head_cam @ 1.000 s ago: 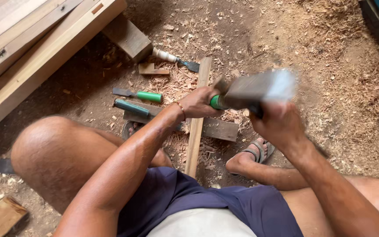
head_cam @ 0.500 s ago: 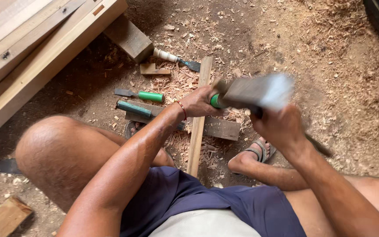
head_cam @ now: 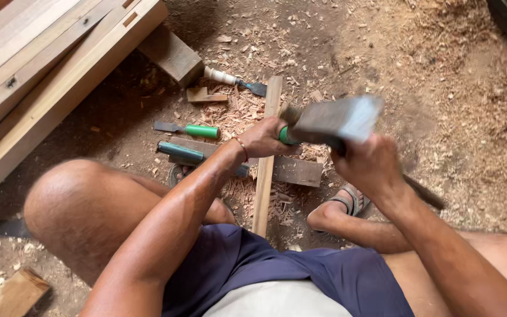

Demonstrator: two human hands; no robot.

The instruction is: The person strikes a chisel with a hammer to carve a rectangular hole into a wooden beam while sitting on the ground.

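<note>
While the left hand (head_cam: 265,138) pinches a green-handled chisel (head_cam: 287,136) against the wood strip (head_cam: 263,176), right hand (head_cam: 371,164) wrapped round a blurred hammer (head_cam: 335,120), spare chisels (head_cam: 189,130) on the floor.

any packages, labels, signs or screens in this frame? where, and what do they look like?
None in view: only wood, hand tools and shavings on a dirt floor. The left hand grips a green-handled chisel on a wooden strip; the right hand holds a blurred, grey-headed hammer. No label shows on any of them.
</note>
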